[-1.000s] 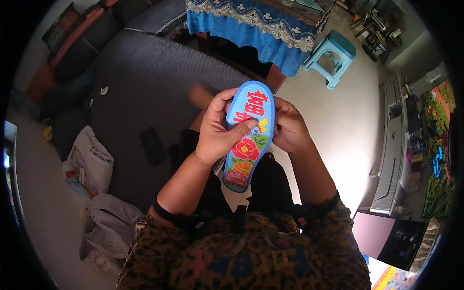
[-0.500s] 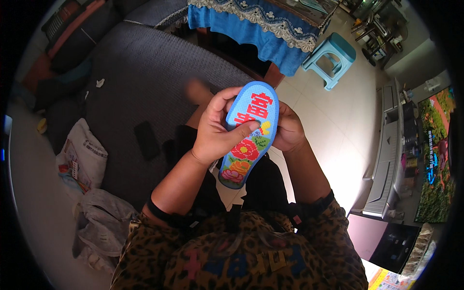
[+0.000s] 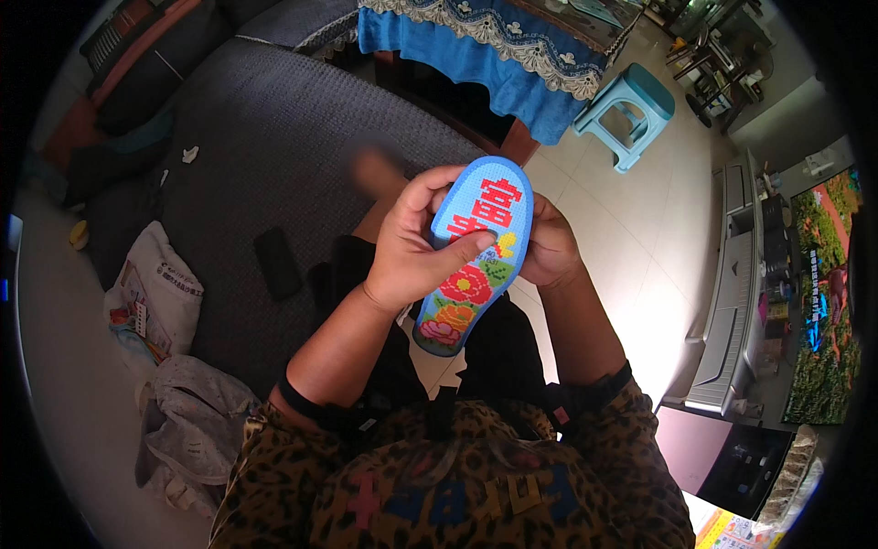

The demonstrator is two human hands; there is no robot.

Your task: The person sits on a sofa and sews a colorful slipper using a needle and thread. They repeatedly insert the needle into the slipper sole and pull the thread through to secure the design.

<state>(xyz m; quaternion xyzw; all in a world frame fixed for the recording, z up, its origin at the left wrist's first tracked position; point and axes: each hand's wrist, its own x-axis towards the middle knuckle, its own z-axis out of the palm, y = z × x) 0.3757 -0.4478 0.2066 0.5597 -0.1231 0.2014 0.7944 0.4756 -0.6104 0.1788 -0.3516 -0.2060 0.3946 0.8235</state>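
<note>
From the head view I see my left hand (image 3: 412,261) wrapped around the left edge of a blue embroidered insole (image 3: 471,265), thumb pressed across its face just under the red stitched characters. My right hand (image 3: 549,247) is closed on the opposite edge, its fingers mostly hidden behind the insole, so both hands grip it between them. The insole is held up in front of my lap, toe end pointing away from me and tilted a little to the right, with red, orange and pink flowers on its lower half.

Below the hands is a grey sofa (image 3: 265,156), with a dark phone (image 3: 276,263) lying on it to my left. A white printed bag (image 3: 155,293) sits at the sofa's edge, a grey cloth bundle (image 3: 197,421) near it. Further off stand a teal plastic stool (image 3: 631,105) on the tiled floor (image 3: 640,238) and a blue fringed cloth (image 3: 494,55).
</note>
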